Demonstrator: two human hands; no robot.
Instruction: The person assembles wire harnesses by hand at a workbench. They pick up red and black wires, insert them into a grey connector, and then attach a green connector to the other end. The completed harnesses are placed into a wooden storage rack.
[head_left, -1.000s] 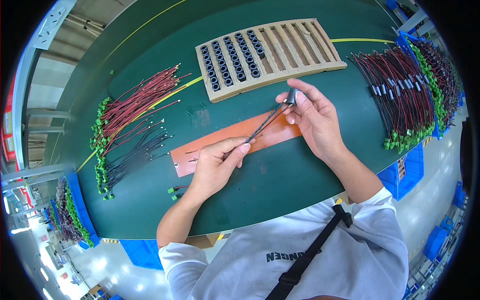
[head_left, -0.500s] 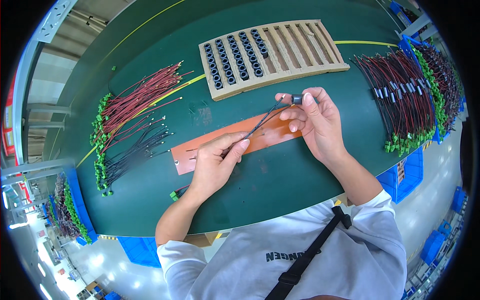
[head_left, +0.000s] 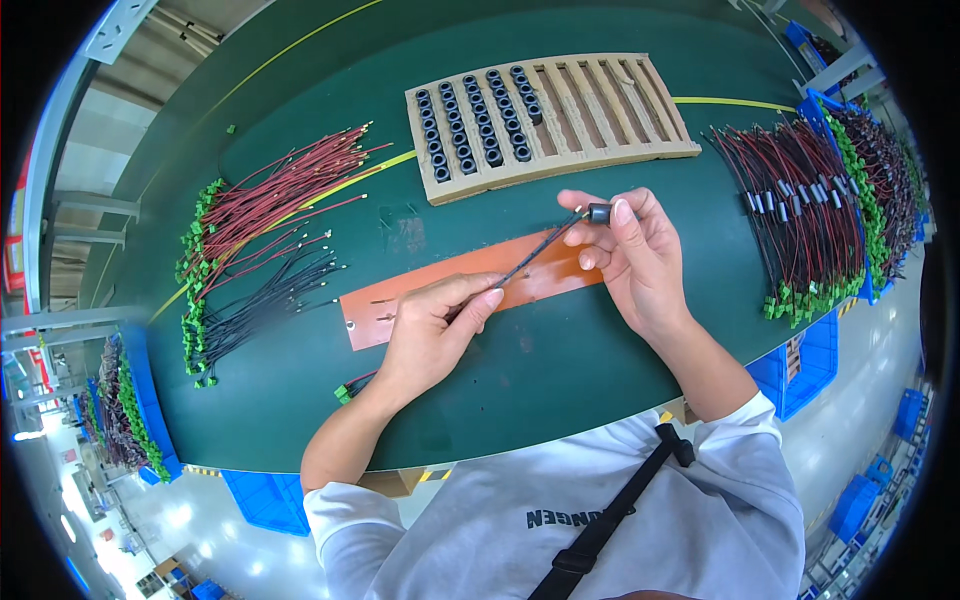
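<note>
nearest to the body, a green connector (head_left: 343,394) lies a bit to the left of the left hand (head_left: 440,318); i cannot tell if it belongs to the held wires. this hand pinches the dark wires (head_left: 530,258) between thumb and forefinger, the same as in the earlier views. a little farther, the right hand (head_left: 648,262) pinches the black cylindrical core (head_left: 600,213) between thumb and fingers, its lower fingers loosely curled.

here is the change: one second ago the core stands steeply; after, it is turned flat, and now the wire tips (head_left: 579,210) come level with its left end. in my judgement, wires and core are now better lined up. whether a tip is inside, i cannot tell.

the core's long axis runs roughly left to right, one end facing the tips. the wires slant away from the body and to the right. the core appears near the far edge of the orange board (head_left: 550,275); farther back, the cardboard tray (head_left: 575,166) holds rows of similar black cores (head_left: 485,131).
</note>
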